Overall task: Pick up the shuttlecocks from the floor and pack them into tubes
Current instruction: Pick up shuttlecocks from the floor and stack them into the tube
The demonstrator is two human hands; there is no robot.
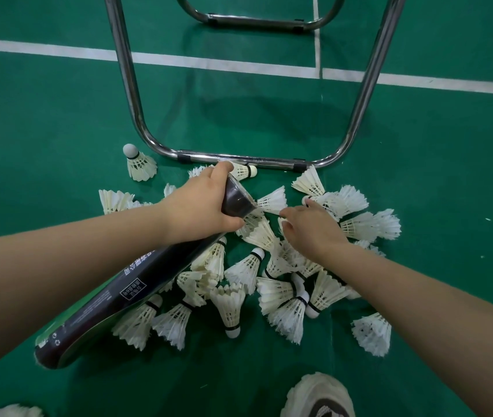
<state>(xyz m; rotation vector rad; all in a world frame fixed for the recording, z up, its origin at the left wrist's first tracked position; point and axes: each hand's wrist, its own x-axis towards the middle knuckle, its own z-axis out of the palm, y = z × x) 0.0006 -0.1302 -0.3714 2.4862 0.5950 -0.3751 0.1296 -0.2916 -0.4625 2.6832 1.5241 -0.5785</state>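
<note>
Shuttlecocks across green court floor

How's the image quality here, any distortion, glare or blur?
Head view: wide-angle distortion bows the tube; highlights glint on the chrome frame; a soft shadow lies on the green floor beyond it; the white shape at the bottom edge looks blurred.

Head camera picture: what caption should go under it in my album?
Left hand grips a dark tube while the right hand reaches into shuttlecocks piled on the green floor.
</note>
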